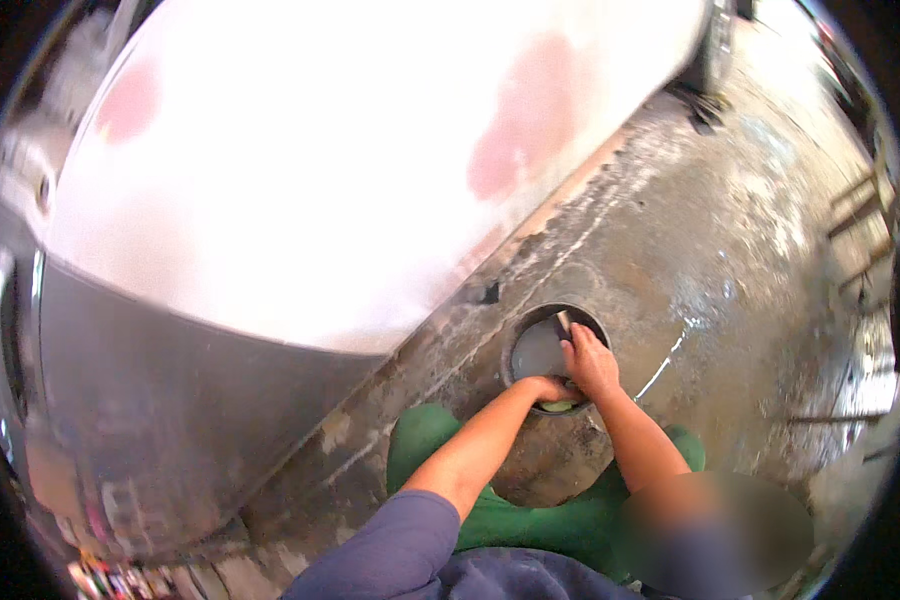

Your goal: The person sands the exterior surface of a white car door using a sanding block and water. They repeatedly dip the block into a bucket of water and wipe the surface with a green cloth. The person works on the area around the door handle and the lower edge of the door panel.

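Observation:
A round dark bucket (507,366) stands on the floor between my knees, with cloudy grey water (536,352) inside. My right hand (593,364) reaches over its right side, closed on a small block (564,322) that has a pale face and a dark side. The block is tilted above the water. Across the near part of the bucket, my left hand (548,388) bends in beside my right wrist, its fingers mostly hidden. Just below it shows a pale greenish thing (557,406), too small to make out.
A car body panel (320,180), whitish with reddish patches, fills the upper left, above a dark grey panel (170,400). Wet, stained concrete floor (670,240) stretches to the right. Wooden legs or slats (858,215) stand at the far right. A blurred patch covers the lower right.

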A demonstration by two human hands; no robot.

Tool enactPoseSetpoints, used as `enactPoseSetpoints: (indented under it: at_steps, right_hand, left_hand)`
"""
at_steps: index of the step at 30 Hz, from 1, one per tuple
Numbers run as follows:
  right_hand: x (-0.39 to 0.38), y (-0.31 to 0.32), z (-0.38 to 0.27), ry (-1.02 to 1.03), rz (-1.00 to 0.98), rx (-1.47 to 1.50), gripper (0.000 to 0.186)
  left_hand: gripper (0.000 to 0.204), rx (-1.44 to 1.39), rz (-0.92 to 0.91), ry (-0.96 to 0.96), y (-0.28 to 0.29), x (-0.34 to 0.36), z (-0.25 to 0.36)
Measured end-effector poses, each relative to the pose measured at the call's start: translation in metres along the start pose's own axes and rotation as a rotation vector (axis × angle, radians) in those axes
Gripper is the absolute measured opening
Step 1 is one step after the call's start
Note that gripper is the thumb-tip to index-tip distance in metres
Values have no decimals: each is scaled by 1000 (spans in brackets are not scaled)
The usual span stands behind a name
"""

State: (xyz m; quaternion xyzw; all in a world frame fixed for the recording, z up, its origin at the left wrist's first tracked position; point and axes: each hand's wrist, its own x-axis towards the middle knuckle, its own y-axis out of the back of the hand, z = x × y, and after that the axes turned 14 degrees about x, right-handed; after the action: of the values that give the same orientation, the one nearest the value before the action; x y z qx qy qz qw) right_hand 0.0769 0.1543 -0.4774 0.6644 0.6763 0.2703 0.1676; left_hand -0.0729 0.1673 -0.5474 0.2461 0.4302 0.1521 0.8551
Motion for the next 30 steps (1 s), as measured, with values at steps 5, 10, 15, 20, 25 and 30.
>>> enactPoseSetpoints:
  at_steps: [5, 10, 15, 20, 25, 30]
  right_hand:
    - [-2, 8, -4, -9, 4, 99, 41]
    - [-8, 13, 15, -37, 9, 140, 44]
    - [-4, 13, -2, -46, -59, 131, 44]
    - [0, 22, 3, -49, -46, 108, 43]
    - [-1, 14, 5, -23, -73, 97, 38]
    - [-4, 7, 9, 60, 2, 128, 28]
  left_hand:
    - [76, 48, 59, 181, 19, -35, 21]
    - [56, -65, 428, 127, 98, -150, 70]
    - [47, 26, 1106, 70, 240, -317, 144]
    - [49, 1186, 1602, 146, 357, -400, 221]
    - [50, 2001, 1669, 349, 417, -373, 211]
    - [51, 1924, 1562, 109, 458, -291, 217]
